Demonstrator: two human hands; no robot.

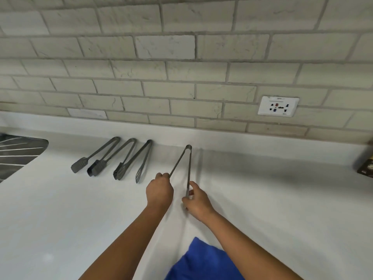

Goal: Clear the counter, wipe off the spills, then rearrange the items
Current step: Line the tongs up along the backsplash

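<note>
A pair of grey metal tongs [186,158] lies spread in a V on the white counter [262,188], its hinge pointing at the wall. My left hand [159,190] grips the end of the left arm. My right hand [194,201] pinches the end of the right arm between thumb and fingers. Three more grey tongs lie side by side to the left: one [96,153], a second [113,156] and a third [134,160]. A blue cloth [203,261] lies at the counter's near edge, under my right forearm.
A dark sink drainer [18,154] sits at the far left. A brick-tile wall rises behind the counter, with a white power socket [278,106] on it. A dark box [366,166] shows at the right edge.
</note>
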